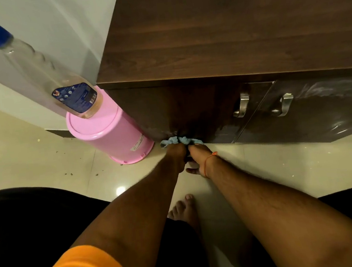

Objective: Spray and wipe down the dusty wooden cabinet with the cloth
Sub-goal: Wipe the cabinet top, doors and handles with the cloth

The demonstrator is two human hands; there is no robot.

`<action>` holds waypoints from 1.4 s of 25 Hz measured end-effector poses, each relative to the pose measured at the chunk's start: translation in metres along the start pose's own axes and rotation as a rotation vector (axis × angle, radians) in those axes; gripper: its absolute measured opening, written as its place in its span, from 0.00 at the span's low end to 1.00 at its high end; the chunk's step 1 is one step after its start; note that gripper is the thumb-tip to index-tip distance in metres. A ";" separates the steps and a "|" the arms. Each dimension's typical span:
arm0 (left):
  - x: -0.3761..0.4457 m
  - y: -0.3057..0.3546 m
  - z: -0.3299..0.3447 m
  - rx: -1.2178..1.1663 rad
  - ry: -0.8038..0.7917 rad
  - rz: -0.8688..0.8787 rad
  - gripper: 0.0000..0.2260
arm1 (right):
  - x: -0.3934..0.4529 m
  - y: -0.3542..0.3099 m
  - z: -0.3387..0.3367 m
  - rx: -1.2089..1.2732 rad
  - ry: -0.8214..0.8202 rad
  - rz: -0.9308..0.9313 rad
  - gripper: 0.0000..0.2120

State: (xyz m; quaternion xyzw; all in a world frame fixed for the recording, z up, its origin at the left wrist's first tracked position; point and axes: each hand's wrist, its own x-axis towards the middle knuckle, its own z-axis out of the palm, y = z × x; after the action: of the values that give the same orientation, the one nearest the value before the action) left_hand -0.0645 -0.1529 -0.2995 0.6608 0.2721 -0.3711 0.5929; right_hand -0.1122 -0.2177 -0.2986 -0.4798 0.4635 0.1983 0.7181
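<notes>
A dark wooden cabinet [226, 41] fills the upper right, with two front doors and metal handles [241, 104]. A light blue cloth [180, 140] is pressed against the bottom edge of the left door, just above the floor. My left hand [176, 155] is closed on the cloth's left part. My right hand [197, 161], an orange thread around its wrist, grips the cloth's right part with its thumb hanging below. A clear spray bottle [75, 98] with a blue top and a little amber liquid stands apart on a pink bucket.
The upturned pink bucket [109, 131] sits against the cabinet's left corner, beside a white wall. Smears show on the right door [330, 104]. The glossy tiled floor [32, 161] carries bits of debris. My bare foot [185, 210] is below my hands.
</notes>
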 end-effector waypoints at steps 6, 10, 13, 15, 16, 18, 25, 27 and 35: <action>-0.004 0.017 -0.028 -0.019 0.085 0.059 0.09 | -0.007 -0.010 0.030 -0.015 -0.053 -0.063 0.14; -0.027 0.042 -0.043 -0.097 0.181 0.122 0.07 | -0.023 -0.016 0.051 0.023 -0.039 -0.174 0.08; -0.050 0.057 -0.053 -0.207 0.256 0.197 0.05 | -0.041 -0.022 0.066 0.076 -0.021 -0.255 0.07; -0.066 0.065 -0.058 -0.274 0.303 0.283 0.07 | -0.049 -0.026 0.072 0.090 0.007 -0.346 0.10; -0.073 0.068 -0.060 -0.295 0.326 0.347 0.06 | -0.054 -0.029 0.074 0.097 0.014 -0.399 0.10; -0.088 0.074 -0.063 -0.270 0.397 0.470 0.05 | -0.064 -0.035 0.076 0.129 0.000 -0.492 0.11; -0.070 0.062 -0.070 -0.011 0.419 0.497 0.06 | -0.045 -0.028 0.074 0.048 0.041 -0.512 0.09; -0.058 0.053 -0.066 0.002 0.350 0.437 0.07 | -0.034 -0.018 0.070 0.024 0.050 -0.485 0.08; 0.015 0.004 -0.040 0.057 0.024 0.086 0.12 | 0.007 0.001 0.036 0.010 0.052 -0.166 0.12</action>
State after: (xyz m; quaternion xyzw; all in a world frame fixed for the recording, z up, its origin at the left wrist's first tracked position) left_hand -0.0462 -0.1156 -0.3087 0.6929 0.2400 -0.3448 0.5861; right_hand -0.0920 -0.1874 -0.3013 -0.5179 0.4416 0.1232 0.7222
